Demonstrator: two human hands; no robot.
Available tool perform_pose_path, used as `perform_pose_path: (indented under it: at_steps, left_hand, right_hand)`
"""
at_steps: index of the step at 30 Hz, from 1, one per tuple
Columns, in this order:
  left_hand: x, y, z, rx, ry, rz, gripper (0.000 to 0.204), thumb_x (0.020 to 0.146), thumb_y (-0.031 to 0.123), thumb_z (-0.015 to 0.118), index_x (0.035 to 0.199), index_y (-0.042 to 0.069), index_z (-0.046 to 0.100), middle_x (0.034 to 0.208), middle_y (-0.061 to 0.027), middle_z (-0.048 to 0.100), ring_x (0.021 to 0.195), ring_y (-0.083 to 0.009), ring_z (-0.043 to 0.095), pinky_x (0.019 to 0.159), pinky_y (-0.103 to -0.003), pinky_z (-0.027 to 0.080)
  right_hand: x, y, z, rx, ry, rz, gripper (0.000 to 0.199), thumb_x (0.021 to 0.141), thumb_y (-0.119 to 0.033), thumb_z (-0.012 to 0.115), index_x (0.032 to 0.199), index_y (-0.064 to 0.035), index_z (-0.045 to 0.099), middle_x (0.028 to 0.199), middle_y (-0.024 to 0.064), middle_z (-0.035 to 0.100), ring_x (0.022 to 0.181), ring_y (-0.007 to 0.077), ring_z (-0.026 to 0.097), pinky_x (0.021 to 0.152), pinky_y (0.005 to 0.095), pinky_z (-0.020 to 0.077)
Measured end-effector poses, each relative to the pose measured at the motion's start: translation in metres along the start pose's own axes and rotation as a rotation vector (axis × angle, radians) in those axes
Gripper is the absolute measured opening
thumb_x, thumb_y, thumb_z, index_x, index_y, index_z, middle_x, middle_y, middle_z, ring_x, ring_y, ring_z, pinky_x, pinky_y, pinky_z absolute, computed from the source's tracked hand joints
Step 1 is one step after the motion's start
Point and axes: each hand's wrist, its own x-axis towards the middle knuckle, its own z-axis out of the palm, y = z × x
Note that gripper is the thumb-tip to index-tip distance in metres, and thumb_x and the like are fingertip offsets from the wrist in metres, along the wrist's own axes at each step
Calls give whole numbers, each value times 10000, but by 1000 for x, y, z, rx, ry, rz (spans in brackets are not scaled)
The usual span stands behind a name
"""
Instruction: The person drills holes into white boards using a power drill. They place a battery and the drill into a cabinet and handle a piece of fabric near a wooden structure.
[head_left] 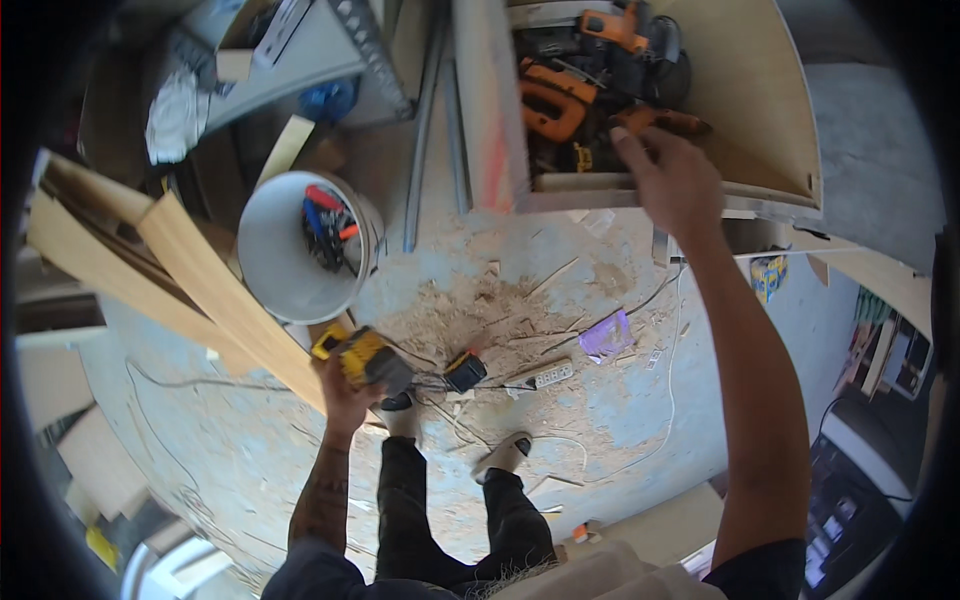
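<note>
In my left hand (pixel 345 397), low on the left, is a yellow-and-black power tool (pixel 368 360); its exact kind is hard to make out. My right hand (pixel 682 180) reaches over the near wall of a wooden box (pixel 765 90), fingers bent around an orange-and-black power tool (pixel 672 122) that they partly hide. Beside it in the box lie an orange tool with a loop handle (pixel 555 100), another orange tool (pixel 612 28) and a dark round part (pixel 668 62).
A white bucket (pixel 290 250) holds red and blue hand tools. Long wooden boards (pixel 215 285) lean left of it. Sawdust (pixel 490 310), a black charger-like block (pixel 465 371), a power strip (pixel 553 375), cables and a purple wrapper (pixel 606 335) lie on the floor near my feet.
</note>
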Motion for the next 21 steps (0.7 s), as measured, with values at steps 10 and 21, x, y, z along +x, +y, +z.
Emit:
perform_pose_path:
  at_steps: [10, 21]
  left_hand:
    - [211, 18, -60, 718, 692, 9, 1069, 671, 613, 850, 1460, -21, 508, 1344, -406, 420, 1191, -495, 506, 1038, -521, 454]
    - [302, -34, -75, 1087, 687, -494, 749, 742, 681, 776, 1276, 159, 727, 1320, -174, 655, 1292, -484, 409, 983, -560, 429]
  right_hand:
    - [1, 6, -10, 36, -77, 55, 366, 960, -388, 548, 973, -89, 758, 923, 181, 749, 929, 375, 724, 851, 503, 573]
    - [4, 3, -13, 106, -74, -7, 345, 934, -373, 584, 894, -70, 745, 888, 139, 751, 904, 329, 714, 841, 482, 573]
